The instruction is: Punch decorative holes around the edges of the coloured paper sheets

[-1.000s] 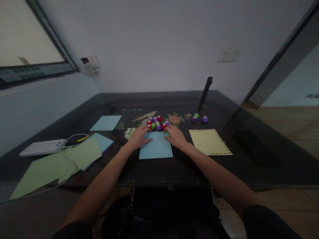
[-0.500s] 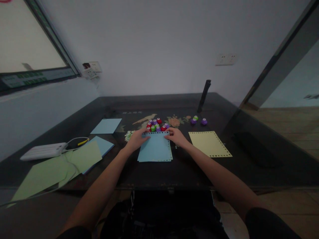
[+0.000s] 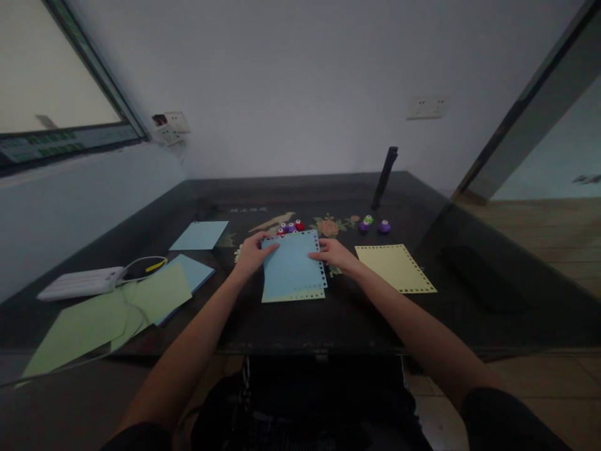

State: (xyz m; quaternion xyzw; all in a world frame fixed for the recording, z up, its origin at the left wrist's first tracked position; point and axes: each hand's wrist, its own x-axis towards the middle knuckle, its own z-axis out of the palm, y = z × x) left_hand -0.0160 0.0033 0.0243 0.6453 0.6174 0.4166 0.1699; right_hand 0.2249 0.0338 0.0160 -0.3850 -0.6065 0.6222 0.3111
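Note:
A light blue sheet of paper [image 3: 293,263] with holes punched along its edges is held near its top left corner by my left hand [image 3: 253,254]. On the sheet's right edge my right hand [image 3: 335,255] grips it between thumb and fingers. Beneath it lies a pale yellow-green punched sheet [image 3: 293,297], its lower strip showing. Just past the blue sheet's top edge sit small red and purple eyeball-like pieces [image 3: 291,227], several of them hidden behind the paper.
A yellow punched sheet [image 3: 397,269] lies to the right. Purple and green eyeball-like pieces [image 3: 384,227] stand beyond it, near an upright black stick [image 3: 385,178]. At left are a blue sheet [image 3: 200,235], green sheets [image 3: 89,322], a white power strip [image 3: 82,283] and its cable.
The blue sheet has lifted and shifted away from me, uncovering the lower strip of the yellow-green sheet and covering more eyeball-like pieces. My right hand has moved onto the sheet's side edge.

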